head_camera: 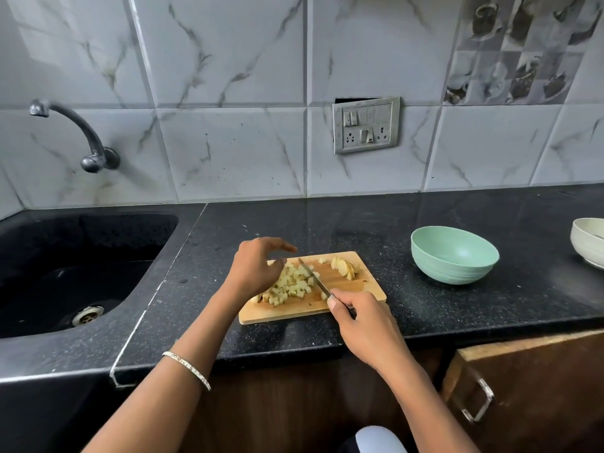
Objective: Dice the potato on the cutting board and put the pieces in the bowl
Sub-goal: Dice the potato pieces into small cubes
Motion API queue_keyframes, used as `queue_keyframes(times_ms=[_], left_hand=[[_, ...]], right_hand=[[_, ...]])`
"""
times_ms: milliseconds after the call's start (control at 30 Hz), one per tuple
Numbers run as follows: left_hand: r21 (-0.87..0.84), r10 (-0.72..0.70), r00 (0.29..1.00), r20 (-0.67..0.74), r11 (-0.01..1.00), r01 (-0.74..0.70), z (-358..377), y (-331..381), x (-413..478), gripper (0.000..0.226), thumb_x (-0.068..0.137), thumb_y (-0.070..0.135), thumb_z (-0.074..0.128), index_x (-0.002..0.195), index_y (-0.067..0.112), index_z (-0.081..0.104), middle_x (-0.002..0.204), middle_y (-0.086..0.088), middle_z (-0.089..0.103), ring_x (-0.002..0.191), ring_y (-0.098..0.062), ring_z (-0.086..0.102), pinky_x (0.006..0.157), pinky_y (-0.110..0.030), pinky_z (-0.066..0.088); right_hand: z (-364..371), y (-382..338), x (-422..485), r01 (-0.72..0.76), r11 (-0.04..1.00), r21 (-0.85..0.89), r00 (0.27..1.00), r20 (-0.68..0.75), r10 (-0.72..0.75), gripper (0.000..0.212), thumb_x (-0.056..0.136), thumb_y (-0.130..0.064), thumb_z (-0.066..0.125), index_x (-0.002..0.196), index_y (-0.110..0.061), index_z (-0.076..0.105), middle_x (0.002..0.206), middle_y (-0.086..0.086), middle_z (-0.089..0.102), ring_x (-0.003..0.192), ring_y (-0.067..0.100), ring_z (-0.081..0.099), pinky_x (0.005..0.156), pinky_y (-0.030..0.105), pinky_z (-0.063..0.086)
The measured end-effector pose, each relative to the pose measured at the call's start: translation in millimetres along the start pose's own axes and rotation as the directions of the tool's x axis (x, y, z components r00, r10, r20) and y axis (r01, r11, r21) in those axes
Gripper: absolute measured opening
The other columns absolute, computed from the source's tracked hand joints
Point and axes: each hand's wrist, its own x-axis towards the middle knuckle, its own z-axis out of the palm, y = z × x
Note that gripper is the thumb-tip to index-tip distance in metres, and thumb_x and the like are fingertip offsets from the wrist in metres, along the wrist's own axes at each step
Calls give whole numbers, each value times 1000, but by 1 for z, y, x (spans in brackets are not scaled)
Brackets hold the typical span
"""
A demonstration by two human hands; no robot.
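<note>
Grasping a slim steel knife [313,277] is the right grip [362,325]; left grip [258,266] released over pale potato cubes [291,286].

The cutting board [287,312] lies on the counter [457,305], close to its front edge. On the board, diced pieces [292,284] are heaped toward the left and uncut slices [344,268] sit at the far right corner, with the knife [313,277] slanting between them. Right of the board stands a bowl [454,256], apart from it; a second bowl [588,240] is farther right. Left of the board is the sink [81,266], with the tap [81,135] on the wall behind it. Behind the board, up on the wall, is a switch panel [366,125]. Below and to its right is a cupboard door [539,387].
</note>
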Motion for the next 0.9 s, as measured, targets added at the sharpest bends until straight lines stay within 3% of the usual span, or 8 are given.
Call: queue_keyframes(times_ms=[100,200,300,467,633,700,800,900], left_hand=[[143,143,961,236,973,-180,-6,8,0,50,77,21,70,114,55,64,145,16,48,139,-14,37,110,-52,33],[242,165,911,377,932,-269,-1,19,0,39,83,25,70,108,54,66,143,26,46,144,-7,25,108,-48,23],[338,142,932,332,905,-258,4,16,3,19,88,31,69,102,44,71,127,25,61,138,-4,37,105,-41,29],[401,91,972,216,900,-174,1,-4,9,15,93,34,63,104,41,71,113,17,70,113,-14,61,96,-40,42],[274,7,993,115,961,-39,1,-19,4,16,93,29,63,103,36,73,103,15,74,102,-17,67,89,-42,50],[247,-12,994,111,969,-16,2,-24,2,17,95,30,59,106,34,72,103,13,74,102,-18,67,87,-42,51],[203,-1,995,103,979,-20,5,-20,1,21,99,31,54,109,29,72,106,9,74,101,-19,66,85,-39,52],[143,-3,994,112,990,-13,8,-14,3,20,98,32,56,110,28,72,111,9,73,107,-15,65,88,-36,51]], right_hand=[[-2,-4,1,40,999,-26,999,25,-39,42,102,-50,49,140,-34,58,137,-14,61,125,16,57,100,33,48],[-4,-9,3,56,994,-89,998,14,-55,39,102,-48,50,136,-35,61,128,-11,67,116,19,62,92,36,52],[-8,-9,0,65,994,-85,998,31,-63,40,100,-52,51,138,-43,58,132,-16,64,104,16,67,92,38,53],[-26,4,-4,52,997,-48,998,44,-50,34,96,-51,59,130,-49,63,129,-24,65,97,9,70,97,34,53],[-50,17,-4,-9,999,51,1000,25,8,27,95,-40,65,122,-43,70,89,-20,69,67,3,72,98,34,52],[-51,19,-2,-26,998,64,1000,-5,26,28,96,-40,64,123,-40,70,76,-21,62,67,1,71,97,34,51],[-42,20,4,-55,997,45,997,-52,58,31,97,-44,61,127,-39,68,72,-15,68,71,0,70,92,34,51],[-28,16,11,-75,997,-30,993,-95,72,33,101,-44,52,130,-35,65,84,-5,74,95,14,68,91,37,50]])
